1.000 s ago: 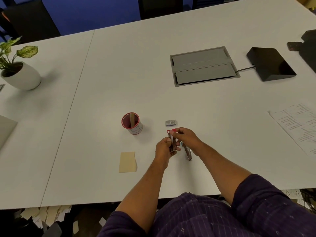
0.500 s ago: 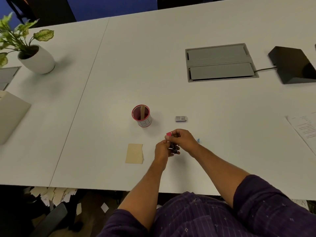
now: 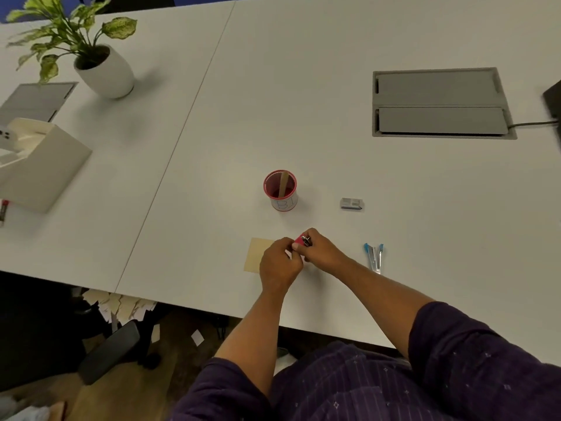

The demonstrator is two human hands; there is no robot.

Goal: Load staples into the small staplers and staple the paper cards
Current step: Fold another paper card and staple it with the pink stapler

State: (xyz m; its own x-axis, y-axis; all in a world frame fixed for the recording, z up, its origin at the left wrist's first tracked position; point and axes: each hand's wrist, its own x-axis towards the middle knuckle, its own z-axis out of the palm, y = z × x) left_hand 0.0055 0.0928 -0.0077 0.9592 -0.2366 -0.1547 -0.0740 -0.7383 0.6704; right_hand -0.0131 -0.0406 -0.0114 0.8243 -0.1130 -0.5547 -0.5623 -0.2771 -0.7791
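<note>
A: Nearest to us, what did we record at the hands?

B: Both hands met above the front part of the white bench (image 3: 334, 132). The left hand (image 3: 279, 264) and the right hand (image 3: 323, 252) each had fingers curled round the small pink stapler (image 3: 300, 240); each grip was clamped on it. A metal part showed at the stapler's far end. We could not tell whether it was loaded.

A: And beside the hands?

B: A tan paper card (image 3: 255, 253) lay flat on the bench, its right edge hidden under the left hand. To the right, apart from the right hand, a blue stapler (image 3: 375, 257) lay splayed wide on the bench.

A: Further out?

B: A red-rimmed cup (image 3: 280, 191) stood upright beyond the hands, with a wooden stick (image 3: 283, 183) leaning inside it. To its right lay a small staple box (image 3: 351, 204). Beyond that, a grey cable hatch (image 3: 437, 103) sat flush in the bench. At far left stood a potted plant (image 3: 100, 62), with a cream device (image 3: 39, 159) nearer to us than it.
</note>
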